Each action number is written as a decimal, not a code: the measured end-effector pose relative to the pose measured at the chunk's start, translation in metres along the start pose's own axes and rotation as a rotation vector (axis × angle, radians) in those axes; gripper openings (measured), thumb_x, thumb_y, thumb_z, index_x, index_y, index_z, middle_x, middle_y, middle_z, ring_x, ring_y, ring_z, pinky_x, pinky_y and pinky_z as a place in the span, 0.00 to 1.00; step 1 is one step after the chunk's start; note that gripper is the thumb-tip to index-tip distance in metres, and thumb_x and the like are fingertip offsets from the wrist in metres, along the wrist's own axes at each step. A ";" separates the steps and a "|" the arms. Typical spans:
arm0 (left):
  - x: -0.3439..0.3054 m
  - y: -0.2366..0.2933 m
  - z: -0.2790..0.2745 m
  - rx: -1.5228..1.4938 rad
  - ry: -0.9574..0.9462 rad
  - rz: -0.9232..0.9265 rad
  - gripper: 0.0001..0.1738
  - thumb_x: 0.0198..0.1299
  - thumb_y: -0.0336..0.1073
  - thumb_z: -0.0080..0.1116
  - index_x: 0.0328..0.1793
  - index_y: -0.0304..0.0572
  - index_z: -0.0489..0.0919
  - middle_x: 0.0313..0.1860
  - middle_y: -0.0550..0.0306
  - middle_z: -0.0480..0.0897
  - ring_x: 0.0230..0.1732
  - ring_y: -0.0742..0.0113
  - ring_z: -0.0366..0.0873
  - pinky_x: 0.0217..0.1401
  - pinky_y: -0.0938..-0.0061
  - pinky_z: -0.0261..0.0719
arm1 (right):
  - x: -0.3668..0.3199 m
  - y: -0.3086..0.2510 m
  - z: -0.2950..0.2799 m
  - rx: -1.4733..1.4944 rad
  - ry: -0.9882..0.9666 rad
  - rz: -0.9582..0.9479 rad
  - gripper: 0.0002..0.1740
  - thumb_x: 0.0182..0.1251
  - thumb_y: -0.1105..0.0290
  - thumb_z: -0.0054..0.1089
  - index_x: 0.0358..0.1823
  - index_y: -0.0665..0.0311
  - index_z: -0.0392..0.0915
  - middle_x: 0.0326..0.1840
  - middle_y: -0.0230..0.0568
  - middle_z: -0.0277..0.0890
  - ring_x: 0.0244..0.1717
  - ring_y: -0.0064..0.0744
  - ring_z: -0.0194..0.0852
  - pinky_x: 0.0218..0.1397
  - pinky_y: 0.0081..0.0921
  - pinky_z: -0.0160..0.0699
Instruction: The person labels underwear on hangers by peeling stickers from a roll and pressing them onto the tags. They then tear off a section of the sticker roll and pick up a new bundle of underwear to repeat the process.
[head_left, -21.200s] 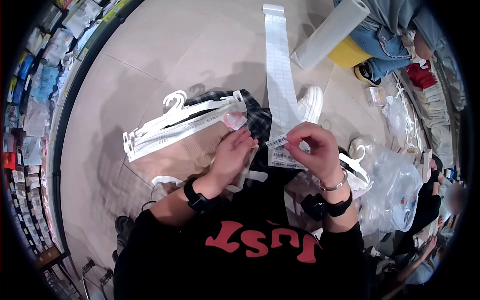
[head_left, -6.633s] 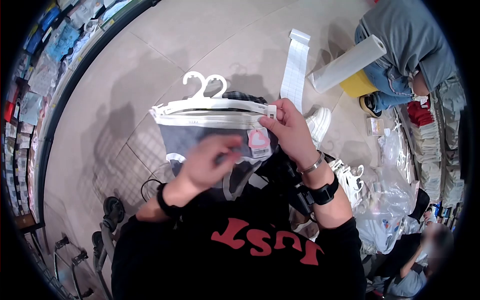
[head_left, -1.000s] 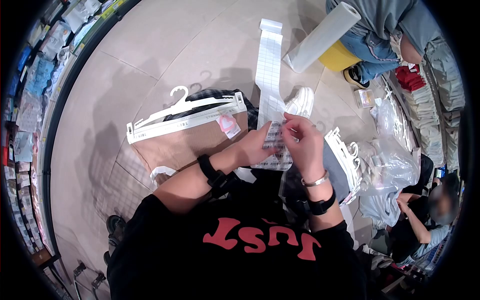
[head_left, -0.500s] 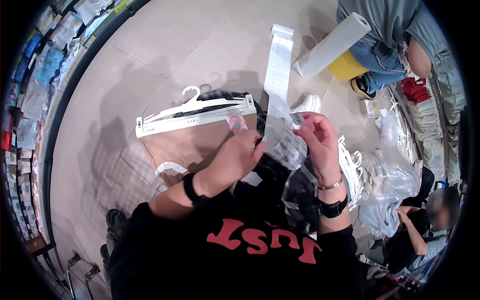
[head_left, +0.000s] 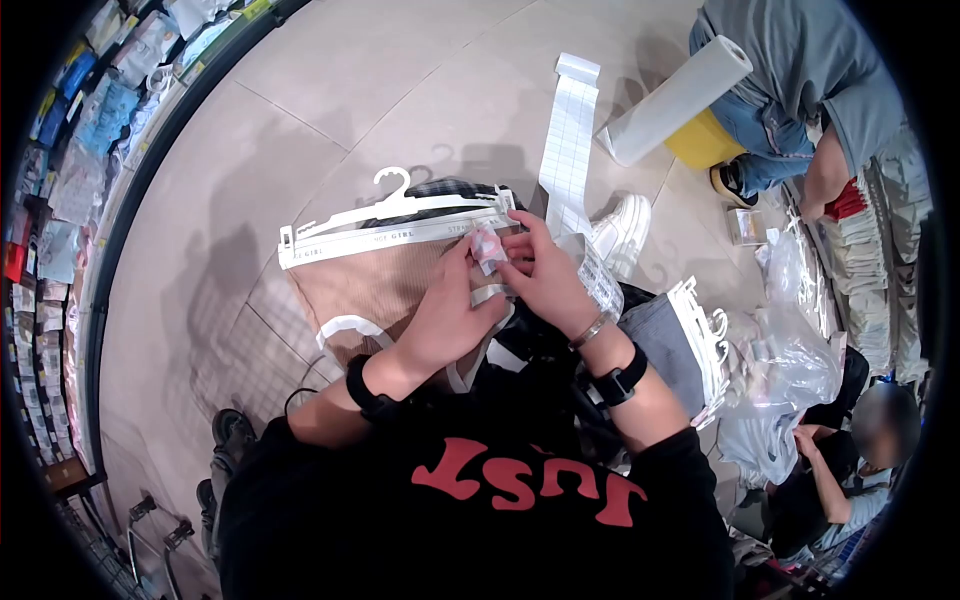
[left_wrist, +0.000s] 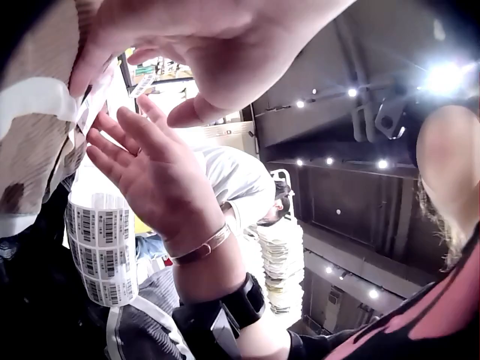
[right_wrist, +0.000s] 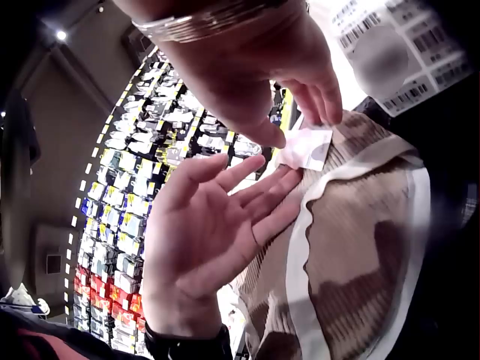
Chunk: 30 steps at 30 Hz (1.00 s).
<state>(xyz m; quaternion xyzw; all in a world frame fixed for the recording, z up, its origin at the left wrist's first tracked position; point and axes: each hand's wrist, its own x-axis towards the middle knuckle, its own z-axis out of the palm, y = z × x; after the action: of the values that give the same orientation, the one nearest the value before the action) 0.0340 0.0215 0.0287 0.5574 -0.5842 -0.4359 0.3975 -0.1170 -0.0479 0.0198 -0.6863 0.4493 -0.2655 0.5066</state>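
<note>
A tan ribbed garment (head_left: 350,290) with white trim hangs on a white clip hanger (head_left: 385,210) before me. At its right end is a white-and-pink tag (head_left: 487,248). My left hand (head_left: 440,320) touches the tag's left side, its fingers extended behind the tag (right_wrist: 309,150) in the right wrist view. From the right, my right hand (head_left: 555,290) reaches its fingertips to the tag, thumb and fingers apart. A small barcode label (left_wrist: 142,85) appears right at a right fingertip in the left wrist view. The printed label sheet (left_wrist: 103,251) curls below the right hand.
White label strip (head_left: 570,130) trails across the floor. Right of me lie a grey garment (head_left: 665,340) on white hangers and clear plastic bags (head_left: 780,370). Beyond are a white roll (head_left: 680,100), a yellow stool (head_left: 705,140) and a seated person (head_left: 810,70). Stocked shelves (head_left: 90,180) line the left.
Earlier, a grey garment was in my hands; it now lies at the right. My right hand pinched a label from the sheet, then moved left to the tan garment's tag. My left hand left the sheet.
</note>
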 end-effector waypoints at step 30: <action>0.028 -0.015 -0.006 -0.906 0.129 -0.192 0.02 0.66 0.26 0.43 0.43 0.40 0.64 0.32 0.60 0.75 0.31 0.81 0.72 0.31 0.87 0.72 | 0.017 -0.029 -0.021 -0.371 -0.276 -0.207 0.08 0.61 0.69 0.56 0.29 0.66 0.71 0.37 0.38 0.59 0.37 0.35 0.62 0.43 0.26 0.65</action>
<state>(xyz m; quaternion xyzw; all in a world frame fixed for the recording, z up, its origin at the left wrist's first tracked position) 0.0421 -0.0066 0.0157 0.4051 -0.2548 -0.6466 0.5941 -0.1163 -0.0701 0.0527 -0.8397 0.3441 -0.1327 0.3987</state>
